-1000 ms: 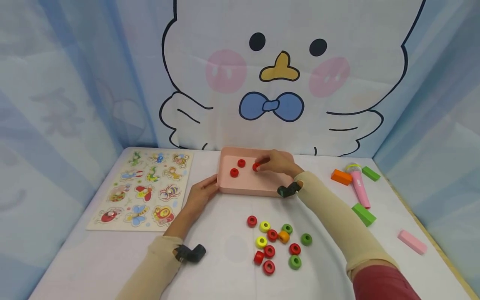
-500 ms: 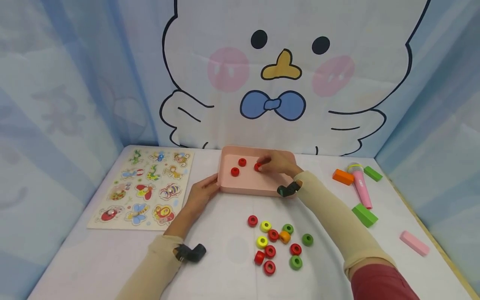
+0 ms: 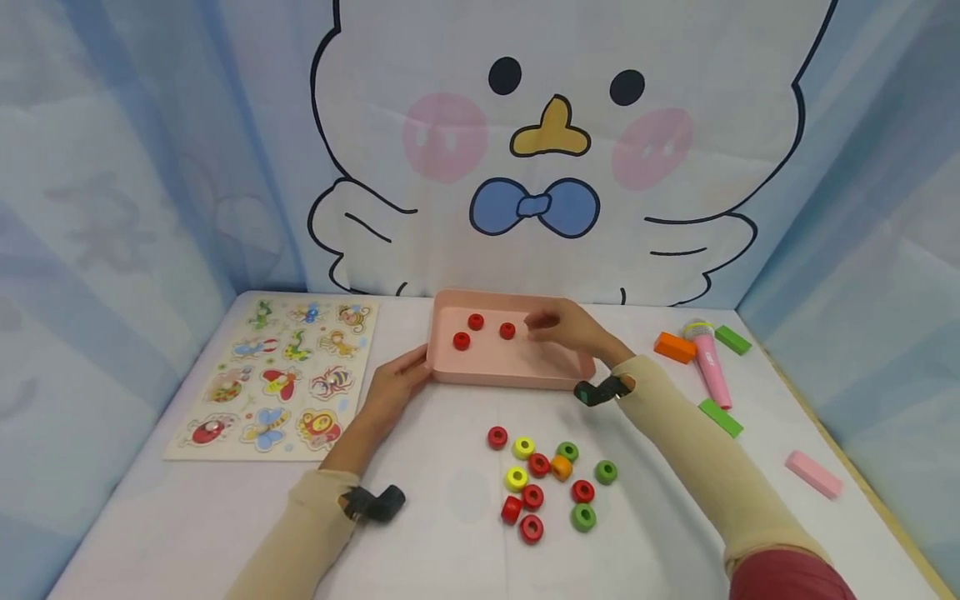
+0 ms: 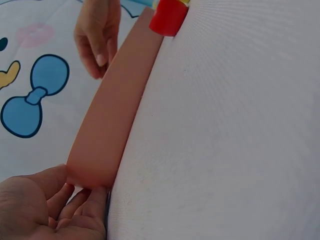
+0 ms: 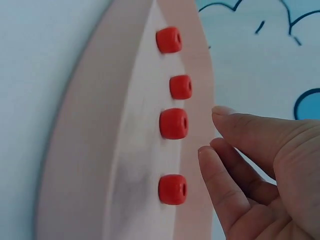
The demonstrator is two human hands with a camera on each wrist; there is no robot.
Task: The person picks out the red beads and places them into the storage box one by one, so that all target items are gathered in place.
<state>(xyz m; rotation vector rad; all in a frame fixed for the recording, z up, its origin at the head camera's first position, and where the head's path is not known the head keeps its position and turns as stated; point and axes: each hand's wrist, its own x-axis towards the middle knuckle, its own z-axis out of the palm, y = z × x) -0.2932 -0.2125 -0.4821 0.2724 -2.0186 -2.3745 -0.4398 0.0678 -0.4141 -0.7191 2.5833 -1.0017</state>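
A pink tray (image 3: 495,380) stands at the back of the table. My left hand (image 3: 393,385) holds its left front corner, thumb at the rim and fingers low against the wall, as the left wrist view shows. Over the tray's right part is my right hand (image 3: 570,327), its thumb and fingers apart with nothing between them. Just left of its fingertips lies a red bead (image 3: 507,331). Two more red beads lie further left, one behind (image 3: 476,322) and one in front. The right wrist view shows another red bead (image 5: 173,189) in the tray, hidden by the hand from the head view.
In front of the tray lie loose red, yellow (image 3: 516,478), green (image 3: 606,472) and orange (image 3: 561,468) beads. A bug puzzle board (image 3: 270,375) is at the left. At the right are a pink toy microphone (image 3: 711,367) and orange, green and pink blocks (image 3: 813,475).
My right hand has let go of the red bead, which stays in the tray, and has drawn back to the right. My left hand stays at the corner.
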